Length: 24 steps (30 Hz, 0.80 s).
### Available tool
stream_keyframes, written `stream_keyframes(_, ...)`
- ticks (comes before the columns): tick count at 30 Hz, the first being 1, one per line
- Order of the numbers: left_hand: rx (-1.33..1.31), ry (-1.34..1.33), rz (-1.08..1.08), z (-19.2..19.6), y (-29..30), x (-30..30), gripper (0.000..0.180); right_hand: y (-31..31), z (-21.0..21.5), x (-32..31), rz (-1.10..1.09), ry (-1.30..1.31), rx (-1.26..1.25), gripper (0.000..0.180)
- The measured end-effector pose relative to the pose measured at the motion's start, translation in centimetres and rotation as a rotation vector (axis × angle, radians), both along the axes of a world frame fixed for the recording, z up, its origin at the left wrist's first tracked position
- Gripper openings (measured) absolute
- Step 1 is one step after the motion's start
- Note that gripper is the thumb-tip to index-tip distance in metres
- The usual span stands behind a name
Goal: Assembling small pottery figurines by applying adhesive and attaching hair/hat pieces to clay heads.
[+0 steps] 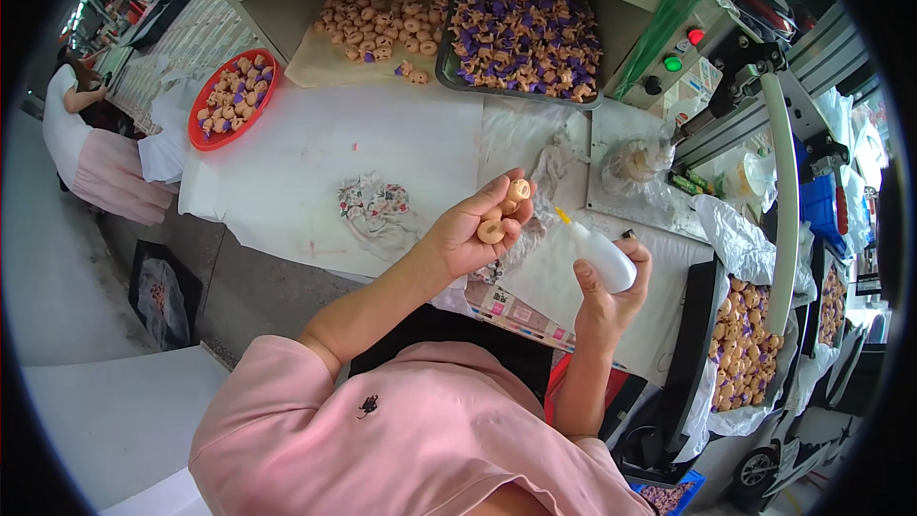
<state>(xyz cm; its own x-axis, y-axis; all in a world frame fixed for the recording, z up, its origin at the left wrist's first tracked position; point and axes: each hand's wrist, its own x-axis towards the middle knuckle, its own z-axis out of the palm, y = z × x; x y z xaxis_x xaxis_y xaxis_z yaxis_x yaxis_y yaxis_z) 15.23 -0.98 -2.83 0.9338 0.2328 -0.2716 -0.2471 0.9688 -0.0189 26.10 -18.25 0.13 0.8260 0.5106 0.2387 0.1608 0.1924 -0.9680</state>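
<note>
Left hand (475, 227) closed on 2 small tan ring-shaped plastic pieces (503, 213), right hand (611, 289) gripping a white squeeze bottle with yellow nozzle (597, 251) aimed at them (nozzle not yet touching), above the white-papered bench (315, 162); heaped trays suggest much remains.

tan rings (503, 210): 2 | glue bottle (602, 256): 1 | red bowl (200, 141): 1 | dark tray (446, 62): 1

A loose pink short-sleeved shirt (401, 440) fills the lower middle of the frame, a small dark embroidered emblem (369, 407) on it. Both forearms are bare, unadorned.
</note>
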Motion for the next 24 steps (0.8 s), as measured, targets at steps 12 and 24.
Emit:
stream_keyframes(12,0.301,0.045,-0.087,-0.9,-1.4,-0.3,0.036,-0.2,0.3,-0.3,-0.14,-0.273,-0.164,0.04)
stream_keyframes(24,0.344,0.065,-0.119,-1.6,-1.4,-0.1,0.036,-0.3,0.0,-0.4,-0.13,-0.381,-0.233,0.038)
